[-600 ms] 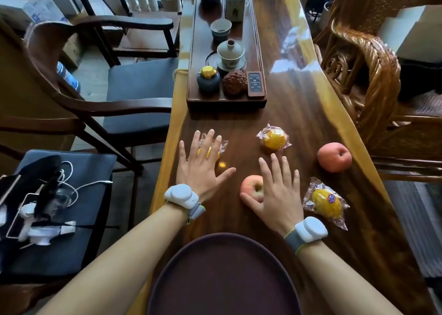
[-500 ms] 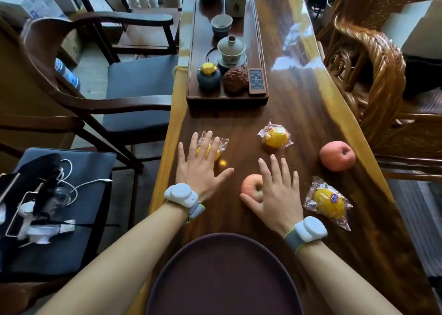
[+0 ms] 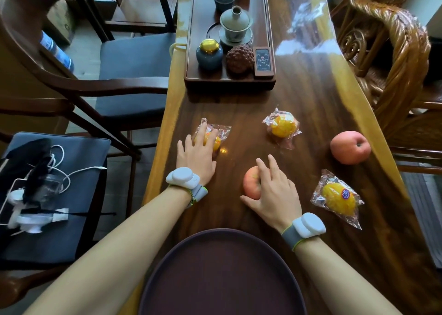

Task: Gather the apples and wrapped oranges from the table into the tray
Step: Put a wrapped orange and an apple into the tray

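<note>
A round dark purple tray [image 3: 222, 278] sits at the near edge of the wooden table [image 3: 311, 94]. My left hand [image 3: 195, 155] curls over a wrapped orange [image 3: 216, 135] near the table's left edge and hides most of it. Over a red-yellow apple [image 3: 250, 183] in front of the tray lies my right hand [image 3: 275, 195], thumb on the near side and fingers across the top. A second wrapped orange [image 3: 282, 125] lies mid-table. Another apple [image 3: 350, 147] rests near the right edge, with a third wrapped orange [image 3: 337, 197] closer to me.
A wooden tea tray [image 3: 229, 84] with cups, a blue jar and a remote stands farther along the table. An armchair [image 3: 124, 63] and a stool with cables [image 3: 55, 171] are on the left. A wicker chair [image 3: 394, 51] is on the right.
Both hands have gone from spread and flat to curled down over their fruit: the left over the wrapped orange, the right over the apple.
</note>
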Available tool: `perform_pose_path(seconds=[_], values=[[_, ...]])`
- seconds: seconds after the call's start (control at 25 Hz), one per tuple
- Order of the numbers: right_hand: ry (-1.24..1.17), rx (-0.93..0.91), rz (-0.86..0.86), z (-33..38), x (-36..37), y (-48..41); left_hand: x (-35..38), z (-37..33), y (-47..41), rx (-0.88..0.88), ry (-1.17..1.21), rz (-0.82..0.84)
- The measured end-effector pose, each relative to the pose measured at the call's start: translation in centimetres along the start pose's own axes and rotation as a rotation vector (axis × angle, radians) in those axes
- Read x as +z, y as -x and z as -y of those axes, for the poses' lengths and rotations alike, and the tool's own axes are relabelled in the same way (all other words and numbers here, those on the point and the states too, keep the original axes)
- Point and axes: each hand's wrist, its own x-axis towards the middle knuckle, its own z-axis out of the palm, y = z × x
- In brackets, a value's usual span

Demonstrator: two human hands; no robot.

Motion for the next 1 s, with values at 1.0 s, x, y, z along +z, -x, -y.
perform_pose_path(seconds=[1.0], values=[[-0.179,-0.028,-0.115,1.6,-1.0,2.6,-2.3,1.1,3.5,0.045,0.148,-0.162]])
